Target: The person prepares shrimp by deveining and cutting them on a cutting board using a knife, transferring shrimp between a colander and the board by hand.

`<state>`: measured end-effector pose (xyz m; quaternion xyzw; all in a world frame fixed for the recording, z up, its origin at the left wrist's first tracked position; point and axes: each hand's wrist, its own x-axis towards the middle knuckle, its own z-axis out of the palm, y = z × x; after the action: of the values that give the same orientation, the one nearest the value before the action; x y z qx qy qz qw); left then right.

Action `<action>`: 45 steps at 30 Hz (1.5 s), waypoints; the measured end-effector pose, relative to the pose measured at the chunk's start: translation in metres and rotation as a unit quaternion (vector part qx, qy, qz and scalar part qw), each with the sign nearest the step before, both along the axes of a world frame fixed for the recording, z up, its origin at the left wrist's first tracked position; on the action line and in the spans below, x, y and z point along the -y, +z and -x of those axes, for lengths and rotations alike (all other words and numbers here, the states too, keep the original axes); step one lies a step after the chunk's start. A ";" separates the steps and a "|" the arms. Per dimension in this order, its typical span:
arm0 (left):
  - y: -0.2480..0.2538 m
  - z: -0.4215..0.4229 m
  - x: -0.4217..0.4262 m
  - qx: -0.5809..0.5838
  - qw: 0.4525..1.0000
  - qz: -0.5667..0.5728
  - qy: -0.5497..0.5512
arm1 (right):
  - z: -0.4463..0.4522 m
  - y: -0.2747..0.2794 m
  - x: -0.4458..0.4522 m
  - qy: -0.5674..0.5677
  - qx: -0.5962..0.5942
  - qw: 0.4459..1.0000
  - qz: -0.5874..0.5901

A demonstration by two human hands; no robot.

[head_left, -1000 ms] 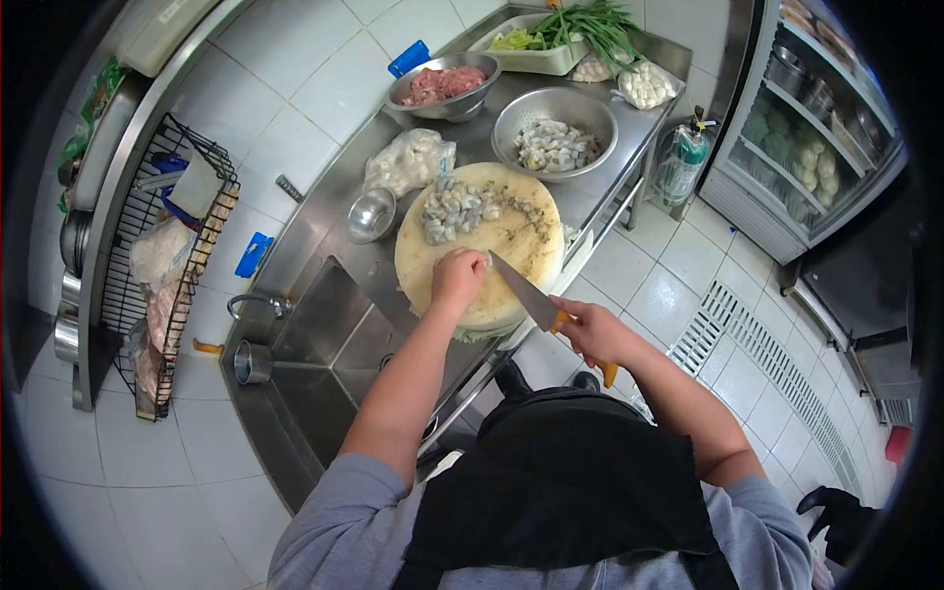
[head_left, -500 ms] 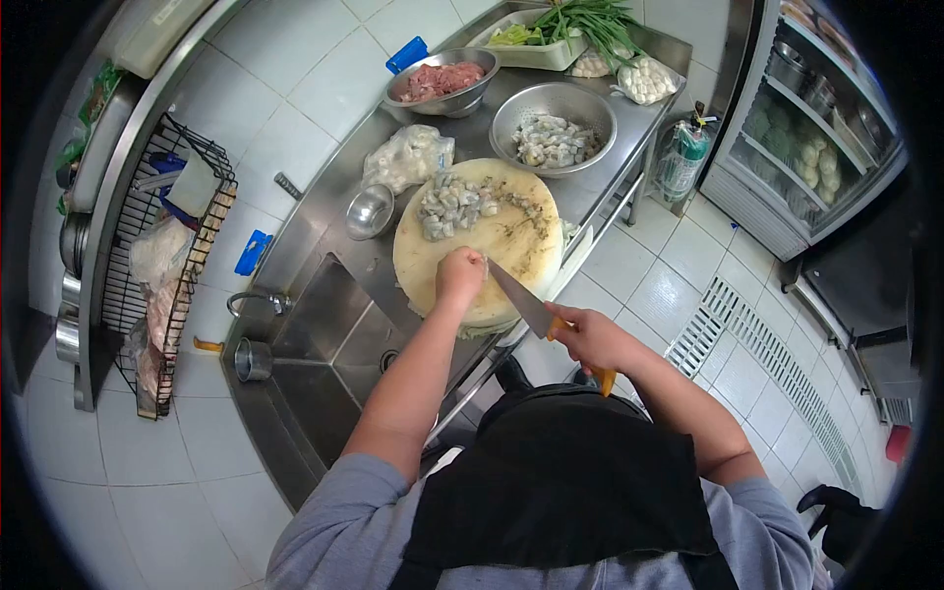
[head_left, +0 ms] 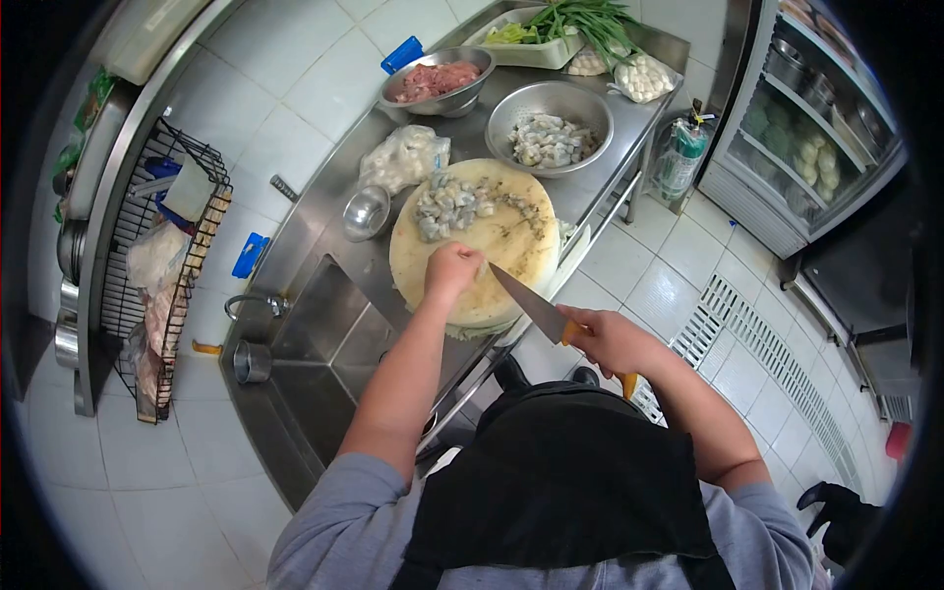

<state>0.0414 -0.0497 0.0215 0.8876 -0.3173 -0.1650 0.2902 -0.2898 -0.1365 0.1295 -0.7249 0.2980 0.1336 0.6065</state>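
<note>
My right hand (head_left: 612,340) is closed round the orange handle of a kitchen knife (head_left: 529,303). Its blade points up and left over the front of a thick round cutting board (head_left: 516,270), the tip close to my left hand (head_left: 454,268). That hand is closed in a pinch at the board's front left; whatever lies between its fingers is too small to make out. Behind it rests a pile of grey, peeled-looking shrimp (head_left: 444,208). Dark scraps (head_left: 526,211) are scattered on the board's right side. More shrimp (head_left: 553,141) lie in a perforated metal colander (head_left: 601,106) beyond the board.
Left of the board are a small metal bowl (head_left: 367,213) and a plastic bag (head_left: 405,159). A bowl of raw meat (head_left: 438,82) and a tray of greens (head_left: 551,51) stand at the back. A sink (head_left: 329,339) is at left, a glass-door fridge (head_left: 801,147) at right.
My right hand has moved slightly right and down with the knife, drawing the blade a little away from my left hand. My left hand has shifted slightly left.
</note>
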 end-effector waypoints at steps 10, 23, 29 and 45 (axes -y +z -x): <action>-0.014 -0.025 -0.002 -0.105 0.993 -0.029 -0.040 | -0.008 -0.026 -0.011 0.020 0.070 0.979 0.191; -0.006 -0.012 -0.008 -0.131 0.990 0.039 -0.035 | -0.021 -0.035 -0.012 0.035 0.078 0.981 0.176; 0.008 -0.029 -0.004 -0.128 0.989 0.037 -0.065 | -0.015 -0.045 -0.008 -0.010 0.078 0.972 0.220; 0.016 -0.051 0.109 0.156 0.961 -0.140 -0.178 | -0.013 -0.049 -0.028 -0.025 0.035 0.972 0.231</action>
<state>0.0921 -0.1588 0.0378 0.8633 -0.4853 -0.1159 0.0755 -0.2770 -0.1087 0.0803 -0.8417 0.3175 0.0202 0.4363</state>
